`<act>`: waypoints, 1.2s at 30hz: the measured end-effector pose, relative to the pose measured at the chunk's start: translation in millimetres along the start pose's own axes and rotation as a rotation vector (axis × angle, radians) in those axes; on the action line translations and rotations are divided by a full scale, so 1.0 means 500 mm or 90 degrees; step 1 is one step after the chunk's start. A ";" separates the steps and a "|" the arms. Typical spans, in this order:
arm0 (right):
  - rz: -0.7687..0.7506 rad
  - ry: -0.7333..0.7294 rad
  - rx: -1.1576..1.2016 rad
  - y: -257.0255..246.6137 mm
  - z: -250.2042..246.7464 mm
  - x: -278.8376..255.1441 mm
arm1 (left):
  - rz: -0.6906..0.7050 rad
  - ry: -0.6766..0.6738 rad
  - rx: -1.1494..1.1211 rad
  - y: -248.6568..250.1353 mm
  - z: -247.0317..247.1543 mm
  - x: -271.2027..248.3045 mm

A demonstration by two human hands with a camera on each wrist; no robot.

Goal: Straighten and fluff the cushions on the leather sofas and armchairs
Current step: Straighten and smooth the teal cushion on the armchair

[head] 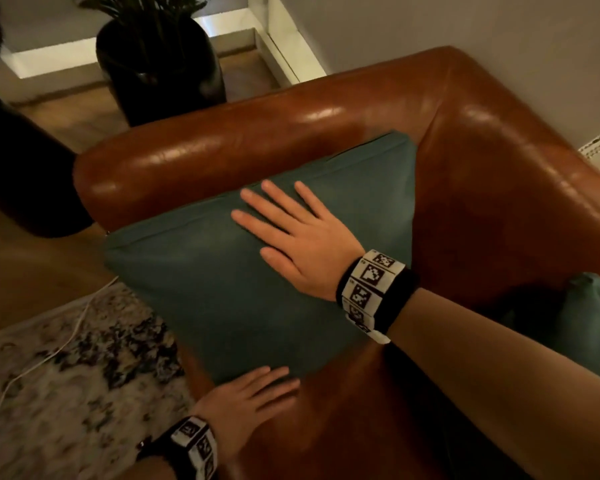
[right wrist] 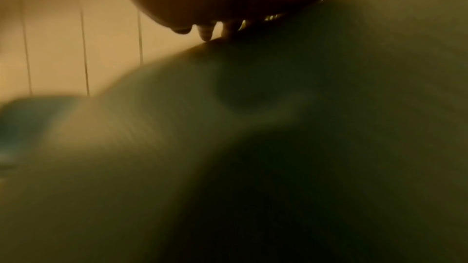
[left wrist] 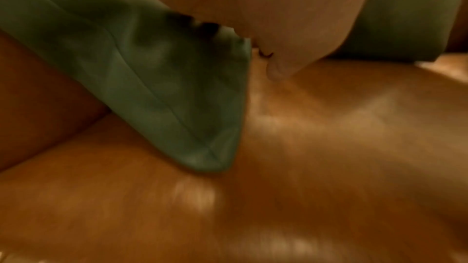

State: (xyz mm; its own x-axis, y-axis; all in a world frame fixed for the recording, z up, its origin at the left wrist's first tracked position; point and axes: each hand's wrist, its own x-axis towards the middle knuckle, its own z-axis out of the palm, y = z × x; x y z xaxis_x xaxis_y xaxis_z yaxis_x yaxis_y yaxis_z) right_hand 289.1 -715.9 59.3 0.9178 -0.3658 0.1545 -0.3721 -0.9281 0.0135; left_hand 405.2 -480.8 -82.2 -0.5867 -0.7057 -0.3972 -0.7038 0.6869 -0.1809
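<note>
A teal cushion (head: pixel 205 289) leans in the corner of a brown leather armchair (head: pixel 361 112), against its arm and back. My right hand (head: pixel 281 223) lies flat on the cushion's upper face, fingers straight and spread. My left hand (head: pixel 257 386) is at the cushion's lower corner with straight fingers resting on the leather seat. The left wrist view shows that cushion corner (left wrist: pixel 197 143) on the seat (left wrist: pixel 329 147), with a fingertip (left wrist: pixel 278 71) touching the leather beside it. The right wrist view is blurred: only the cushion surface (right wrist: pixel 177 147) and fingertips (right wrist: pixel 206 34) on it show.
A second teal cushion (head: pixel 589 323) lies at the right of the seat. Behind the arm stands a black plant pot (head: pixel 163 71). A patterned rug (head: pixel 66 393) with a white cable (head: pixel 49 355) covers the floor on the left, near a dark rounded object (head: pixel 21 174).
</note>
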 end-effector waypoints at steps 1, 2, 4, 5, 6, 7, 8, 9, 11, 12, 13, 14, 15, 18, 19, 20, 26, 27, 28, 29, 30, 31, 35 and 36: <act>-0.004 -0.028 -0.013 0.015 0.009 -0.004 | -0.011 0.052 -0.056 -0.009 -0.027 -0.008; 0.024 -0.045 -0.016 0.044 0.015 -0.014 | -0.050 0.125 -0.126 -0.030 -0.068 -0.011; 0.155 -0.048 -0.007 0.127 0.024 -0.045 | -0.193 0.263 -0.191 -0.106 -0.161 -0.013; 0.247 -0.050 -0.006 0.175 0.026 -0.068 | -0.283 0.317 -0.213 -0.149 -0.204 -0.015; 0.352 -0.068 -0.001 0.220 0.024 -0.091 | -0.371 0.344 -0.232 -0.192 -0.239 -0.017; 0.444 -0.098 0.002 0.254 0.016 -0.107 | -0.454 0.348 -0.243 -0.236 -0.268 -0.017; 0.501 -0.126 -0.001 0.275 0.005 -0.109 | -0.529 0.339 -0.251 -0.277 -0.291 -0.015; 0.510 -0.142 -0.015 0.278 -0.007 -0.098 | -0.596 0.318 -0.267 -0.313 -0.307 -0.012; 0.403 -0.099 -0.030 0.239 -0.032 -0.038 | -0.685 0.256 -0.326 -0.363 -0.319 -0.004; 0.319 -0.068 -0.008 0.206 -0.042 0.002 | -0.702 0.226 -0.347 -0.377 -0.317 -0.002; 0.235 -0.055 0.031 0.172 -0.046 0.042 | -0.702 0.204 -0.349 -0.383 -0.314 -0.001; 0.173 -0.069 0.080 0.139 -0.045 0.076 | -0.697 0.183 -0.344 -0.386 -0.310 -0.002; 0.149 -0.103 0.130 0.111 -0.042 0.103 | -0.696 0.160 -0.347 -0.385 -0.308 -0.005; 0.172 -0.119 0.190 0.071 -0.039 0.141 | -0.721 0.135 -0.385 -0.379 -0.302 -0.019; 0.170 -0.082 0.189 0.064 -0.041 0.142 | -0.727 0.147 -0.383 -0.376 -0.302 -0.025; 0.162 -0.050 0.192 0.057 -0.043 0.141 | -0.727 0.169 -0.373 -0.374 -0.302 -0.032; 0.146 -0.073 0.114 0.140 -0.059 0.093 | -0.711 0.175 -0.304 -0.371 -0.265 -0.100; 0.166 -0.097 0.091 0.179 -0.062 0.073 | -0.728 0.158 -0.307 -0.374 -0.251 -0.119; 0.190 -0.113 0.067 0.215 -0.064 0.051 | -0.737 0.148 -0.316 -0.375 -0.237 -0.136; 0.215 -0.120 0.047 0.245 -0.065 0.031 | -0.732 0.146 -0.323 -0.374 -0.226 -0.150; 0.238 -0.120 0.035 0.265 -0.065 0.018 | -0.719 0.152 -0.328 -0.372 -0.218 -0.159; 0.249 -0.112 0.029 0.277 -0.064 0.013 | -0.704 0.166 -0.324 -0.371 -0.213 -0.163; 0.238 -0.080 0.029 0.291 -0.073 0.032 | -0.688 0.224 -0.324 -0.389 -0.223 -0.158; 0.240 -0.078 0.033 0.298 -0.075 0.033 | -0.680 0.244 -0.332 -0.393 -0.223 -0.159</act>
State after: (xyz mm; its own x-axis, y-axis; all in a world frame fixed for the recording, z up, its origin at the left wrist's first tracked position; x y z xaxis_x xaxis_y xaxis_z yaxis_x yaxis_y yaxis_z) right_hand 243.6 -857.3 100.7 0.7289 -0.6843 0.0204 -0.6816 -0.7281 -0.0724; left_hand 545.7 -579.1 85.2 0.3585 -0.9330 0.0317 -0.9231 -0.3492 0.1611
